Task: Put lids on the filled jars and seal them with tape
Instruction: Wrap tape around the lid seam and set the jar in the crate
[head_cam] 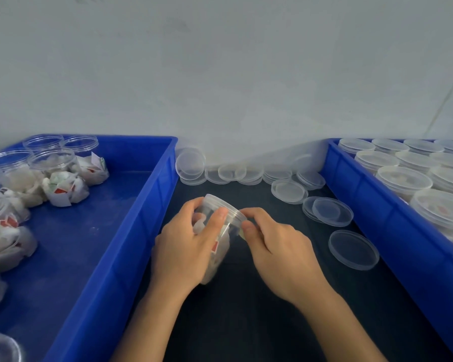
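Our left hand [183,246] grips a clear filled jar [217,231] over the dark surface [246,309], fingers curled round its body, lid [226,209] on and tilted away from us; our right hand [277,246] pinches at the lid's rim with thumb and forefinger; loose lids [353,249] lie to the right; open filled jars [55,163] sit in the left blue bin [141,205]; lidded jars [403,180] fill the right blue bin [377,212].

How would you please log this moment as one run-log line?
left hand: grips lidded jar | right hand: pinching at lid rim | spare lids: on table | unlidded jars: left bin
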